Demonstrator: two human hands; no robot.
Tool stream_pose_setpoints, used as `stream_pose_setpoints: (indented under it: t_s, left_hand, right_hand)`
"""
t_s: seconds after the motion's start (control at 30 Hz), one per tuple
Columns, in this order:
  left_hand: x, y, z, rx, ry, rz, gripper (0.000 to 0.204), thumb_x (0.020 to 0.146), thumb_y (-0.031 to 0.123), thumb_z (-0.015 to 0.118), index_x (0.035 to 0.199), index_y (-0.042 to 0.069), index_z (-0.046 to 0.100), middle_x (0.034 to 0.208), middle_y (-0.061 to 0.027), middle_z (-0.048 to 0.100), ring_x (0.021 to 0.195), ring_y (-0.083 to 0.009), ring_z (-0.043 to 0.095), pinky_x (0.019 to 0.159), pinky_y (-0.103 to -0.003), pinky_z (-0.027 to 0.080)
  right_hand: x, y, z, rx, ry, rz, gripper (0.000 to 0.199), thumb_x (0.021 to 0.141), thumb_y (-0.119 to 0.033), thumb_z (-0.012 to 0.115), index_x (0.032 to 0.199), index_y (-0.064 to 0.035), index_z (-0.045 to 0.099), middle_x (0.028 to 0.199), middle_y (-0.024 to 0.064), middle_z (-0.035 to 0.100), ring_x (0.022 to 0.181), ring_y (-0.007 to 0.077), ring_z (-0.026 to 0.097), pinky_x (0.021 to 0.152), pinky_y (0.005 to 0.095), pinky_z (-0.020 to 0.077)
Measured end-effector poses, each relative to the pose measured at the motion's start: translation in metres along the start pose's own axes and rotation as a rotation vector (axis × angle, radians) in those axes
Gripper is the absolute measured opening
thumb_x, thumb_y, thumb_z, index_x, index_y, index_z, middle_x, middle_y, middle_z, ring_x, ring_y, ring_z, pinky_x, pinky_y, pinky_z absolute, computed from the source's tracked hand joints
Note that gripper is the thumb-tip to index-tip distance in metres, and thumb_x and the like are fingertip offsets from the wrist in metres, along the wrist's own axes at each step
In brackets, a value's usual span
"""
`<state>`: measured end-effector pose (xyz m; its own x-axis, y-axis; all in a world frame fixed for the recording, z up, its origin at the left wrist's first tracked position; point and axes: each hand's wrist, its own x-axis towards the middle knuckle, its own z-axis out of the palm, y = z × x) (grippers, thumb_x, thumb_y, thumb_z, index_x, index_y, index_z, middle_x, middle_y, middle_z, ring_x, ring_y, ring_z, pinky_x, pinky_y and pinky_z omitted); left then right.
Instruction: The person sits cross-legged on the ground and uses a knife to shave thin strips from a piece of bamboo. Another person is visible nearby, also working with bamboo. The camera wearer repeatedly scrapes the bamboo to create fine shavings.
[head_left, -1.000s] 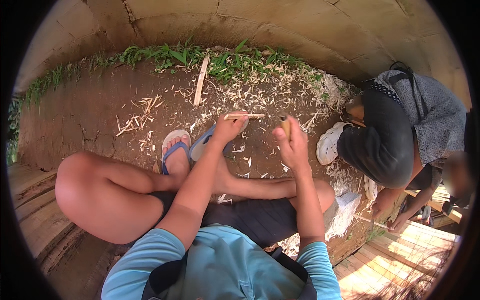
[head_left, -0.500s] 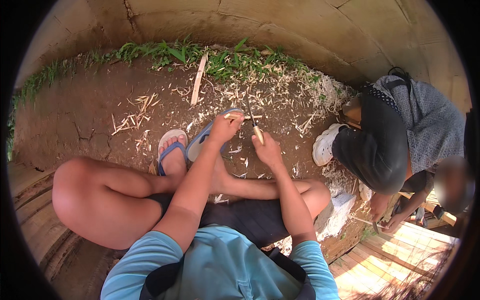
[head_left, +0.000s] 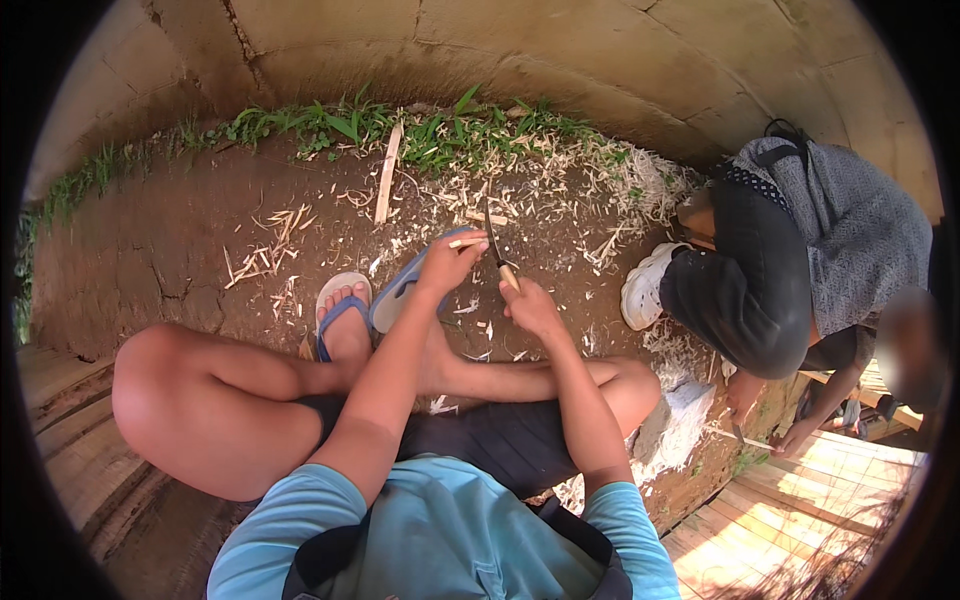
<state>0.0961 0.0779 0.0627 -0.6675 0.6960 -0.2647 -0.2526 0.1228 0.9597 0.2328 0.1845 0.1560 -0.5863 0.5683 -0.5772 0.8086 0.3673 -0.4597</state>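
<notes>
My left hand (head_left: 447,262) pinches a short, thin bamboo stick (head_left: 466,242) between its fingers, held out over the dirt. My right hand (head_left: 527,303) is closed around the pale wooden handle of a knife (head_left: 496,248), whose dark blade points up and away and meets the stick's end. Both hands hover above my crossed legs, just beyond my feet in blue flip-flops (head_left: 342,300). Pale bamboo shavings (head_left: 530,190) lie scattered on the ground in front of them.
A longer bamboo strip (head_left: 386,187) lies on the dirt near a grass fringe (head_left: 340,125) below a concrete wall. Another person (head_left: 790,260) crouches at the right in dark trousers and a white shoe (head_left: 640,290). Bamboo flooring (head_left: 800,520) shows at lower right.
My right hand has drawn in toward my left and lowered, bringing the knife blade to the stick's end. My left hand has kept hold of the stick and shifted slightly nearer.
</notes>
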Motion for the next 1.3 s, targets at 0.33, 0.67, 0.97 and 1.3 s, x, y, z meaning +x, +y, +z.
stream_pose_setpoints:
  t_s: [0.33,0.67,0.97,1.3]
  left_hand:
    - [0.001,0.018,-0.006,-0.231,0.07,-0.055,0.036,0.087,0.02,0.072,0.117,0.001,0.065,0.092,-0.0051,0.071,0.08,-0.0101,0.063,0.071,-0.026,0.051]
    - [-0.011,0.017,0.0,0.238,-0.013,0.114,0.032,0.091,0.033,0.064,0.107,0.007,0.071,0.094,-0.0073,0.072,0.084,-0.0172,0.067,0.077,-0.03,0.051]
    - [-0.012,0.05,0.035,0.23,-0.237,0.162,0.033,0.091,0.028,0.065,0.11,0.002,0.069,0.092,-0.0097,0.072,0.08,-0.0155,0.067,0.076,-0.029,0.051]
    - [-0.05,0.2,0.056,0.564,-0.47,0.315,0.071,0.08,0.03,0.074,0.143,0.014,0.045,0.143,-0.0104,0.039,0.11,-0.0239,0.056,0.085,-0.032,0.05]
  right_hand:
    - [-0.006,0.001,-0.011,0.008,0.168,-0.147,0.039,0.097,-0.04,0.047,0.1,-0.0026,0.058,0.077,0.0197,0.066,0.083,0.0417,0.065,0.076,0.0492,0.0475]
    - [-0.005,-0.013,-0.01,0.132,0.103,-0.023,0.041,0.094,-0.041,0.051,0.106,-0.0019,0.059,0.09,0.0262,0.067,0.092,0.0445,0.063,0.083,0.0502,0.047]
    - [0.016,0.011,-0.001,0.98,0.092,0.268,0.039,0.101,-0.04,0.044,0.122,-0.0079,0.042,0.111,0.0082,0.057,0.083,0.0181,0.064,0.064,0.0289,0.0524]
    - [0.055,0.021,-0.01,1.513,0.281,0.261,0.044,0.092,-0.028,0.062,0.124,-0.0083,0.04,0.09,0.0073,0.065,0.059,0.0156,0.055,0.04,0.0387,0.0424]
